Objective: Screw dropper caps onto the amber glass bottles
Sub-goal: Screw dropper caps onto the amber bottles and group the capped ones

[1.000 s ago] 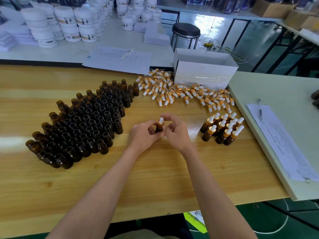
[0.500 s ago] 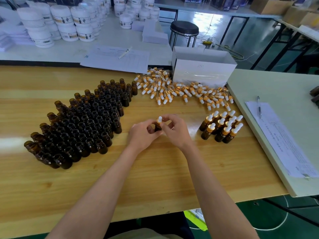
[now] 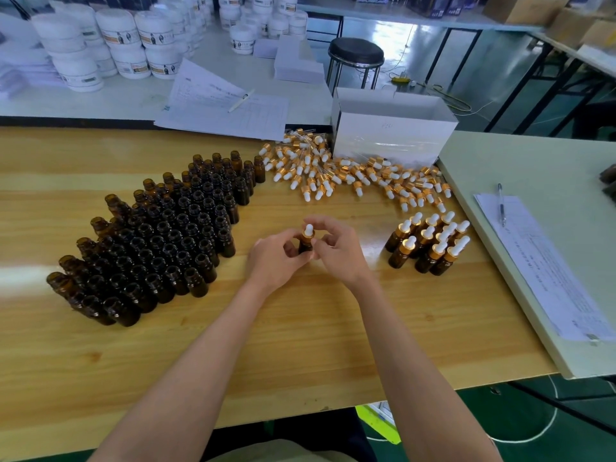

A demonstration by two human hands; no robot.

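Observation:
An amber bottle [image 3: 305,245] stands upright between my hands at the middle of the wooden table [image 3: 300,345]. My left hand [image 3: 276,258] grips its body. My right hand [image 3: 340,251] pinches the gold-collared dropper cap [image 3: 308,232] with a white bulb on its neck. Several open amber bottles [image 3: 160,241] stand packed together on the left. Loose dropper caps [image 3: 350,175] lie in a heap at the back. A cluster of capped bottles [image 3: 430,245] stands on the right.
A white open box [image 3: 393,128] sits behind the cap heap. Papers with a pen [image 3: 226,108] lie at the back. A pale side table [image 3: 533,161] on the right carries a form sheet [image 3: 540,261] and a pen [image 3: 501,203]. White jars [image 3: 100,48] and a black stool [image 3: 356,56] stand beyond.
Both hands stay on the same bottle and cap; my right fingers have shifted slightly around the cap. The view has tilted a little.

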